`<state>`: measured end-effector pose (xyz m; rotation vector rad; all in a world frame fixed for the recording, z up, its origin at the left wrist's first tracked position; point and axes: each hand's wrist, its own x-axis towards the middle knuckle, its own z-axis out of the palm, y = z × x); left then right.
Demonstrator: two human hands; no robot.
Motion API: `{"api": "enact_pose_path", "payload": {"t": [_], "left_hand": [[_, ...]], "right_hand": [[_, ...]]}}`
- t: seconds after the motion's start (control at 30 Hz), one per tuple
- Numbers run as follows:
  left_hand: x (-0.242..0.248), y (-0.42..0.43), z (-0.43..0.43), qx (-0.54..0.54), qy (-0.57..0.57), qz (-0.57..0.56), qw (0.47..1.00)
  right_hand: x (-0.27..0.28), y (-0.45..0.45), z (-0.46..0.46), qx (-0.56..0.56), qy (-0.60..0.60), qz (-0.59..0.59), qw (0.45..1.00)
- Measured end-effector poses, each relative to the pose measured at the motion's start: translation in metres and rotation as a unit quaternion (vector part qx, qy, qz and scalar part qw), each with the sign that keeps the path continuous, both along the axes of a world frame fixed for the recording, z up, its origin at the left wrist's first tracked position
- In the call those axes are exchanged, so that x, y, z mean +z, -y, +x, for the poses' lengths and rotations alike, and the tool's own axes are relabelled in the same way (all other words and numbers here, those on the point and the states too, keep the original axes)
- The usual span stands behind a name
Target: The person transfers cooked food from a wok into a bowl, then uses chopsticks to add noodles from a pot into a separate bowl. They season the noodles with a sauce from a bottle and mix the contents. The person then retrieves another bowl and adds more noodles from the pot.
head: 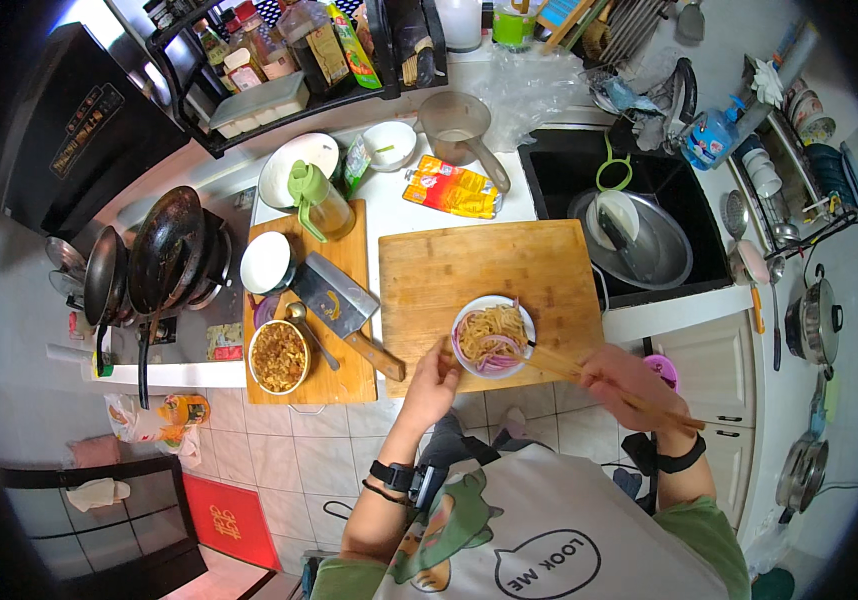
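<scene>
A white bowl [457, 362] of noodle-like shreds [490, 330] and sliced red onion [498, 352] stands near the front edge of a wooden cutting board [436, 262]. My left hand [433, 382] is at the bowl's left side, thumb and fingers by its rim; whether it grips the rim is hard to tell. Wooden chopsticks [556, 363] are held in my right hand [624, 382], slightly blurred, with their tips at the bowl's right side in the food. Left of the board, a cleaver [335, 296] lies on a second wooden board [350, 382], its handle pointing towards my left hand.
On the left board stand a bowl of browned chopped food [279, 357], a spoon [313, 334], an empty-looking bowl [267, 262] and a green-lidded jug [320, 202]. Behind are a yellow-red packet [453, 187] and a saucepan [455, 124]. Right is a black sink [699, 217]; pans [166, 247] stand left.
</scene>
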<state>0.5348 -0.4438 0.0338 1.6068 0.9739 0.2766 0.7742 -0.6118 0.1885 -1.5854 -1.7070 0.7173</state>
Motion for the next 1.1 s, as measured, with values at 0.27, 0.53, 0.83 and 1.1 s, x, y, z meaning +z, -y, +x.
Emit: {"api": "enact_pose_path", "payload": {"t": [0.27, 0.53, 0.83, 1.1], "left_hand": [[0.007, 0.015, 0.014, -0.055, 0.074, -0.107, 0.99], [0.008, 0.013, 0.018, -0.035, 0.021, -0.08, 0.996], [0.009, 0.009, 0.016, -0.036, -0.057, 0.013, 0.998], [0.014, 0.01, 0.019, -0.056, -0.123, 0.063, 0.989]], "right_hand": [[-0.067, -0.029, -0.018, -0.013, 0.083, 0.044, 0.996], [-0.105, -0.02, -0.011, -0.398, -0.446, 0.003, 0.802], [-0.074, -0.006, 0.009, -0.343, -0.243, 0.032, 0.907], [-0.089, -0.027, -0.025, -0.216, -0.043, 0.011, 0.976]]}}
